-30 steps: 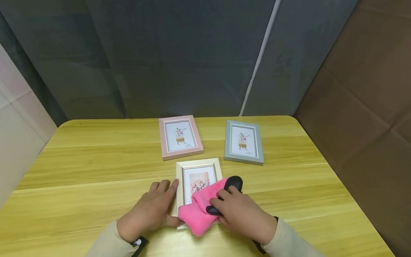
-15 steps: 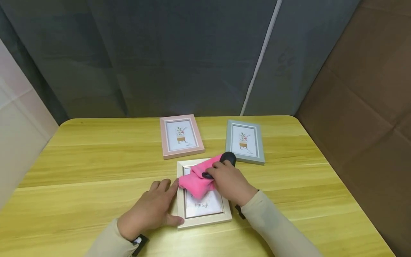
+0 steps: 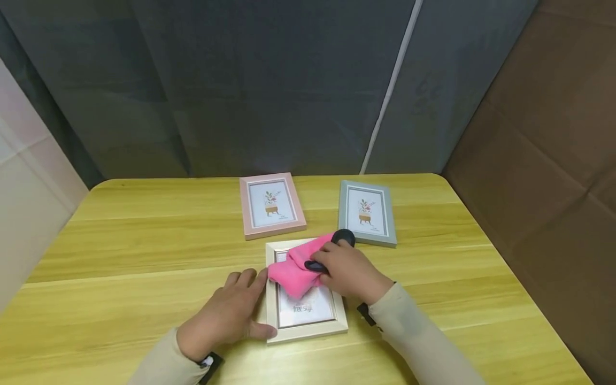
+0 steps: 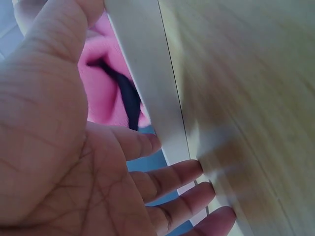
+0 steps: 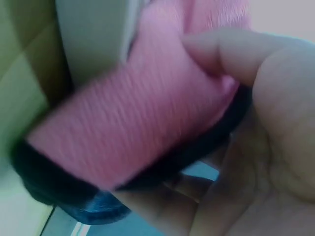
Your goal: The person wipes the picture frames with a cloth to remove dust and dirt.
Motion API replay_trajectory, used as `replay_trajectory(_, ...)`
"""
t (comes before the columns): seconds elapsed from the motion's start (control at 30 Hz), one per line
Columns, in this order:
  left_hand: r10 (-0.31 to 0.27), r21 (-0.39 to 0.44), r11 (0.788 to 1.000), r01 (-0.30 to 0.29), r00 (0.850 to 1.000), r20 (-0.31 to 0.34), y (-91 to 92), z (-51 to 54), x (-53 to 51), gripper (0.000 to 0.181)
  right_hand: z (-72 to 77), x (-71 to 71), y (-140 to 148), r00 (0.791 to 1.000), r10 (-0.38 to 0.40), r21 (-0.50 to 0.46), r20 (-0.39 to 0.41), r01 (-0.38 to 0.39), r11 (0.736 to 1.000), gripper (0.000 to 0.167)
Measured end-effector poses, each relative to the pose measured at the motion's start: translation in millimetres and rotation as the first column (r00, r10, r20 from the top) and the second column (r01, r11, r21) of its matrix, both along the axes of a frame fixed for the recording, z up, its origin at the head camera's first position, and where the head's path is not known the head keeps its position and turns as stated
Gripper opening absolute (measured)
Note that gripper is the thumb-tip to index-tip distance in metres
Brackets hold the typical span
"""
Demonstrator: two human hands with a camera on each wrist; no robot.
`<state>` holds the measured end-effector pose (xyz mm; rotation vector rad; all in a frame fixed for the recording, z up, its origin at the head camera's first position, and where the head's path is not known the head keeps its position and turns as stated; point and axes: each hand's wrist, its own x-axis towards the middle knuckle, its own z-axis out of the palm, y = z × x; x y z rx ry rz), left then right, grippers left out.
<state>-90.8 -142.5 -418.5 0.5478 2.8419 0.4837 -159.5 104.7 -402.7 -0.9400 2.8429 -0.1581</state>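
A cream picture frame [image 3: 308,332] lies flat on the table, its printed picture partly covered. Across its upper half is a bunched pink cloth [image 3: 295,272] with black edging, which my right hand [image 3: 351,270] pinches. In the right wrist view, thumb and fingers close on the pink cloth [image 5: 133,108], which is blurred. My left hand [image 3: 228,310] touches the cream frame's left side with fairly straight fingers, the thumb at its lower left corner. The left wrist view shows the fingertips [image 4: 192,169] against the frame's side [image 4: 142,59].
A pink picture frame [image 3: 275,231] lies behind the cream one. To the right lies a grey-blue picture frame [image 3: 343,208], close to the cloth's black end. The wood-patterned table [image 3: 144,230] meets a dark curtain [image 3: 264,96] behind and a brown one [image 3: 553,160] at right.
My right hand has slid the pink cloth from the cream frame's lower part up to its upper part, then shifted barely. My left hand has stayed in place.
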Motion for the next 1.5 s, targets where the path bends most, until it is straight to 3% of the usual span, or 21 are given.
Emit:
replay_trajectory(0.3,-0.003,0.009,1.000,0.003,1.000,-0.010,-0.6,0.7,0.1,0.115,8.5,47.1,16,0.985,0.168,0.007,0.032,-0.168,0.986,0.033)
replay_trajectory(0.5,-0.015,0.015,1.000,0.016,0.999,-0.034,-2.2,0.3,0.9,0.117,9.5,63.9,13,0.985,0.172,0.027,-0.027,-0.171,0.985,0.027)
replay_trajectory(0.67,-0.013,0.021,1.000,0.013,1.000,0.002,-0.8,0.7,0.0,0.116,3.8,56.7,9,0.990,0.115,0.030,-0.079,-0.113,0.993,0.031)
replay_trajectory(0.83,-0.006,0.011,1.000,0.006,1.000,0.009,-0.4,0.9,-1.7,0.114,0.9,30.1,-1,0.995,0.031,0.046,-0.099,-0.026,0.999,0.035)
replay_trajectory(1.0,-0.011,-0.001,1.000,0.011,1.000,0.002,0.2,0.5,-1.8,0.114,0.1,2.0,-9,0.997,-0.051,0.003,-0.064,0.051,0.999,0.035)
replay_trajectory(1.13,-0.012,-0.006,1.000,0.012,1.000,-0.007,0.2,0.4,-2.2,0.113,-1.4,-9.3,-9,0.996,-0.070,-0.025,-0.053,0.069,0.997,0.036)
replay_trajectory(1.3,-0.001,0.006,1.000,0.001,1.000,-0.021,0.7,0.1,-1.4,0.112,0.5,-3.6,-5,0.999,-0.038,0.001,-0.032,0.038,0.999,0.040)
replay_trajectory(1.5,0.000,0.015,1.000,0.001,0.999,-0.033,0.6,-1.2,-1.0,0.112,5.5,20.8,1,0.999,0.042,0.050,-0.011,-0.042,0.998,0.037)
